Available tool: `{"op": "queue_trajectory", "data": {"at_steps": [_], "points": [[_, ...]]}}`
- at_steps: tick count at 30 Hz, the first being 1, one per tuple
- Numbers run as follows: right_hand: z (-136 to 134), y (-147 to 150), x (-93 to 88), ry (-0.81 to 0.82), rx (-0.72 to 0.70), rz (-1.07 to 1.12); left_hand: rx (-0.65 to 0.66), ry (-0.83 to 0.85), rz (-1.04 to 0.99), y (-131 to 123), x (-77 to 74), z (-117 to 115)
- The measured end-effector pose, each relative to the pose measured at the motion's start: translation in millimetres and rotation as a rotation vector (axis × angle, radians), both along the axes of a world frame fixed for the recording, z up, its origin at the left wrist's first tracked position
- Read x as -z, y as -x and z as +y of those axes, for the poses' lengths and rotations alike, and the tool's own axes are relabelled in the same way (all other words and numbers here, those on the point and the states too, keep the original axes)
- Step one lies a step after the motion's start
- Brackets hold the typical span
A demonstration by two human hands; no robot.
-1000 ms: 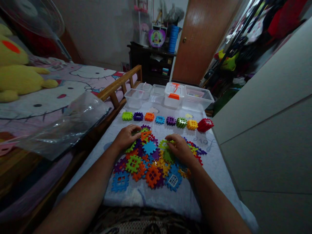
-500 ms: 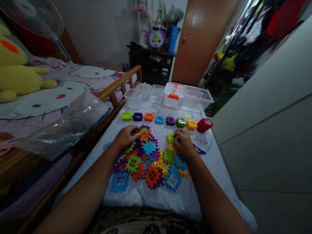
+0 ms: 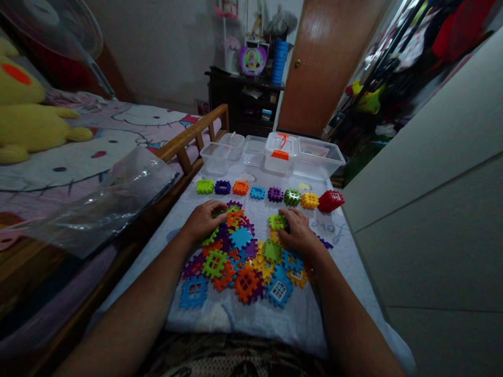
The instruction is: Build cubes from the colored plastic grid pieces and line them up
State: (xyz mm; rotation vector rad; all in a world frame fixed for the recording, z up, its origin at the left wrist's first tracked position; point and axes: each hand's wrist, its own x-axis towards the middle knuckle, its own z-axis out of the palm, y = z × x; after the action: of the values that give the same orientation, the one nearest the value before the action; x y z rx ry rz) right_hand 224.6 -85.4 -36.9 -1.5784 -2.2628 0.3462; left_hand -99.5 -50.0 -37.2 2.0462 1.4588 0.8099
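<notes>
My right hand (image 3: 299, 230) is at the right upper edge of a pile of notched plastic building blocks. Its thumb and fingers bracket a lime green window block (image 3: 277, 222), gripping it from the right; something dark under the palm is mostly hidden. My left hand (image 3: 203, 224) rests against the pile's left upper side, thumb and fingers apart and curved, touching green pieces. Between the hands lie a blue square block (image 3: 240, 238), a green one (image 3: 272, 251) and an orange window block (image 3: 246, 283). Closer to me are two blue window blocks, one at the left (image 3: 193, 292).
Beyond the pile runs a row of joined blocks, from lime green (image 3: 205, 187) to a red stack (image 3: 330, 201). Clear plastic boxes (image 3: 318, 163) stand behind it. A wooden bed rail (image 3: 188, 137) borders the left, a pale cabinet (image 3: 428, 209) the right.
My right hand has shifted slightly right and its thumb and fingers have spread a little. More of the lime green window block shows. My left hand stays in place.
</notes>
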Motion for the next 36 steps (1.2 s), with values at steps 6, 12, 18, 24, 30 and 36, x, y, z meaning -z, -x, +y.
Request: {"op": "queue_trajectory", "data": {"at_steps": [6,12,18,24,30,36], "points": [[3.2,3.6,-1.5,-0.061,0.010,0.037,-0.013,-0.034,0.026,1.6,1.2,0.9],[6.2,21.4,1.4,-0.117,-0.008,0.069,-0.083,-0.166,0.031,3.0,-0.8,2.2],[2.6,19.7,1.3,-0.110,-0.008,0.014,0.030,-0.218,0.098,-17.3,-23.1,-6.4],[1.1,16.6,-5.7,-0.052,0.046,0.033,0.265,-0.189,0.265,-55.0,-50.5,-10.3],[-3.9,22.1,-10.0,-0.007,0.056,0.039,0.411,-0.054,0.567,-104.2,-51.7,11.5],[-10.5,23.7,-12.7,0.001,0.050,0.075,0.422,0.028,0.714,-128.6,-42.8,23.8]]}}
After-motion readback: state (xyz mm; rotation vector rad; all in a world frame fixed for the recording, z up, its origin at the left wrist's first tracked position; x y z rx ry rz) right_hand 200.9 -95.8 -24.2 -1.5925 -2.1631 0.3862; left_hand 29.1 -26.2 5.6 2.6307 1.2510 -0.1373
